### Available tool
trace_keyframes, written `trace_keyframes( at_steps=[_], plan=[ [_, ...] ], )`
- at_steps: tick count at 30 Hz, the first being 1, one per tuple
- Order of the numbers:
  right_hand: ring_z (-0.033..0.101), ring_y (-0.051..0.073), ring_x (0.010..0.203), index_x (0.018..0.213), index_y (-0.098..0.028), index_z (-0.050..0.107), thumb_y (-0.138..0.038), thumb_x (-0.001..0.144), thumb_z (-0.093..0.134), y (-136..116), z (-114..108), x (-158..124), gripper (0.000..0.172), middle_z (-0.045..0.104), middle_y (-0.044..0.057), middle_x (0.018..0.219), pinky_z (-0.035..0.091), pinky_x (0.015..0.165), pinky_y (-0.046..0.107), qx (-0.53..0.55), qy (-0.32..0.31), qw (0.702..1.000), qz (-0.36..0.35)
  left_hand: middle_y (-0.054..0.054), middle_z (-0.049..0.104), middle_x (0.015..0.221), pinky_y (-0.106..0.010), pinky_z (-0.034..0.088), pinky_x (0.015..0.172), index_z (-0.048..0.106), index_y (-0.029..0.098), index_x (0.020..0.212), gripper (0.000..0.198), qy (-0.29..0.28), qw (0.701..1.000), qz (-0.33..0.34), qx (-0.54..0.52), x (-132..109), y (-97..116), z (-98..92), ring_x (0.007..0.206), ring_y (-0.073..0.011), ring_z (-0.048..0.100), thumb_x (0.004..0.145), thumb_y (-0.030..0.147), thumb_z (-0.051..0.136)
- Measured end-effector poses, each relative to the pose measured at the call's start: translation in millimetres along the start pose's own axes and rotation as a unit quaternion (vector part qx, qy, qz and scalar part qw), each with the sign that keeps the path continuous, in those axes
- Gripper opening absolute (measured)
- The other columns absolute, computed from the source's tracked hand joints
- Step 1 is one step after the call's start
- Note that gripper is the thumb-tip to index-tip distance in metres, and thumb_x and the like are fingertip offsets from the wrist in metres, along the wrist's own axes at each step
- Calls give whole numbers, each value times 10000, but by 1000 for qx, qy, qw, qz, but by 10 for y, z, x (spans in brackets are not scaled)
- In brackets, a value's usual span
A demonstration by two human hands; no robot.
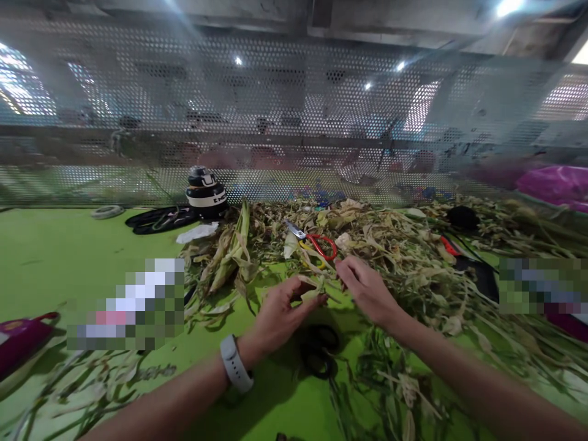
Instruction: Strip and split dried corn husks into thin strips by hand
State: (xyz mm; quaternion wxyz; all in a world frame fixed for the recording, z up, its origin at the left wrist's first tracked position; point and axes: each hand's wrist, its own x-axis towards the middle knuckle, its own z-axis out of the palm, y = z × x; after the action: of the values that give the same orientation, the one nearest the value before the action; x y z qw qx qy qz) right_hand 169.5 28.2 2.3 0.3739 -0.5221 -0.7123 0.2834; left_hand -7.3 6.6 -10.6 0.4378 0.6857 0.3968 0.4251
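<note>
My left hand point(282, 309), with a white watch point(236, 364) on the wrist, pinches a small pale-green plant piece point(313, 293) between thumb and fingers. Just to its right, my right hand point(365, 286) has its fingers drawn together at the level of the plant piece; what they grip, if anything, is hidden. Beyond both hands lie scissors with red handles point(324, 246), with a yellow handle showing beneath them. Under my left hand, black-handled scissors point(319, 366) rest on the green table point(151, 392).
Dried leaves and stalks point(381, 229) are heaped along the back and right. A husk bundle point(232, 257) lies left of centre. A black bottle point(207, 199) stands before the perforated metal screen point(294, 122). A pink bag point(558, 187) sits far right, near a dark flat object point(480, 278).
</note>
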Motion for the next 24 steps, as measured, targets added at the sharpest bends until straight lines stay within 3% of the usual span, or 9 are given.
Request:
trace_keyframes(
  at_steps=[2,4,7,10,14,19,24],
  plan=[
    [491,141,668,738,-182,495,-367,896,383,-23,-43,-28,268,535,19,713,373,612,255,-107,24,985,-134,-39,639,816,-276,492,695,591,161,872,191,-7,996,-38,-80,-2,2,22,737,-163,599,789,333,591],
    [493,172,732,782,-170,503,-362,885,401,-40,-61,-65,240,544,52,771,371,666,286,-203,21,949,-239,-35,631,795,-268,491,649,588,162,886,194,-13,992,-59,-108,-7,-14,33,700,-159,598,791,331,582],
    [471,201,716,764,-155,511,-492,842,436,-43,-40,-112,354,532,71,740,338,657,314,-334,24,885,-324,-36,634,777,-258,456,647,618,172,869,136,-11,1000,-15,-4,-28,-43,40,709,-163,584,791,274,574],
    [444,183,650,735,-158,518,-454,882,384,-17,2,-130,357,513,55,679,288,602,302,-392,27,849,-353,-24,621,746,-242,402,634,624,184,823,81,-8,993,52,101,-54,-49,55,683,-150,540,794,209,553],
    [406,162,588,711,-171,513,-244,911,333,42,30,-121,278,502,31,630,246,564,298,-390,25,839,-378,-13,584,693,-237,339,562,603,188,813,118,-6,988,70,135,-61,-35,70,600,-135,472,824,279,527],
    [378,166,572,683,-180,489,-180,861,333,60,3,-102,237,484,27,597,254,550,291,-360,34,835,-415,8,522,621,-231,289,516,603,174,804,199,-2,990,49,133,-62,-8,68,547,-117,400,853,327,484],
    [380,164,577,657,-188,472,-159,842,352,8,-34,-115,223,485,26,597,260,559,291,-346,26,823,-451,0,536,662,-220,336,554,591,167,798,212,-22,999,17,44,-60,31,55,603,-123,444,838,356,506]
  ],
)
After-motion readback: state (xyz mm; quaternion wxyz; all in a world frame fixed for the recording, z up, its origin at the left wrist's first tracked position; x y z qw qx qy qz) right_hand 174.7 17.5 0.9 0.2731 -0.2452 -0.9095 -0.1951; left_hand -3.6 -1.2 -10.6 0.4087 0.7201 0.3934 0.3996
